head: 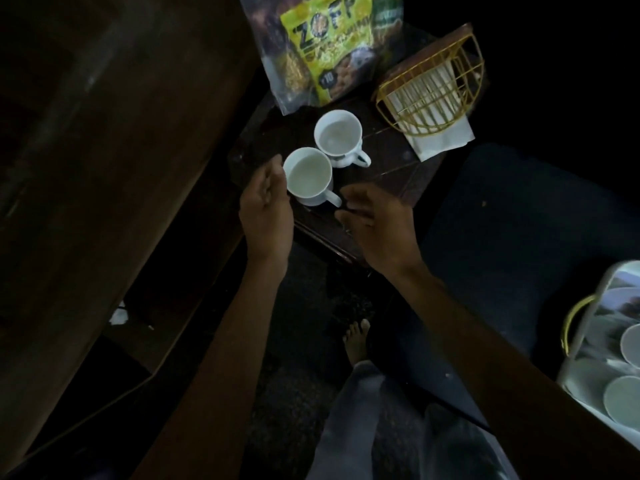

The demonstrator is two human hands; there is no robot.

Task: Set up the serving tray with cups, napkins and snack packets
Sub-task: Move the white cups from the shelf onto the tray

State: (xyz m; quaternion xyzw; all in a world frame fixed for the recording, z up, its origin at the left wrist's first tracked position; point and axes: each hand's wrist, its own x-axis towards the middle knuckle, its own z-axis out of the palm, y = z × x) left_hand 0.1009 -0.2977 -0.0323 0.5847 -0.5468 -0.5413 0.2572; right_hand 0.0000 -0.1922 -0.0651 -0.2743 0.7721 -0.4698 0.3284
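Snack packet (323, 53): "ZOFF" brand, "10" price mark.

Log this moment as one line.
tray: two cups, snack bag, napkin holder | left hand: open beside near cup | right hand: open, by its handle

To your left a tall dark wooden cabinet (114, 161) fills the frame, its lower edge running diagonally down toward you. A small white scrap (118, 316) lies on the floor at its foot. Below you, your bare foot (356, 341) rests on dark patterned floor (304, 327), with pale trousers (384, 427) above it. To your right sits a dark blue cushion (533, 237), and at the far right edge a clear container (606, 362) with a yellow handle (573, 322) holds pale round plates.
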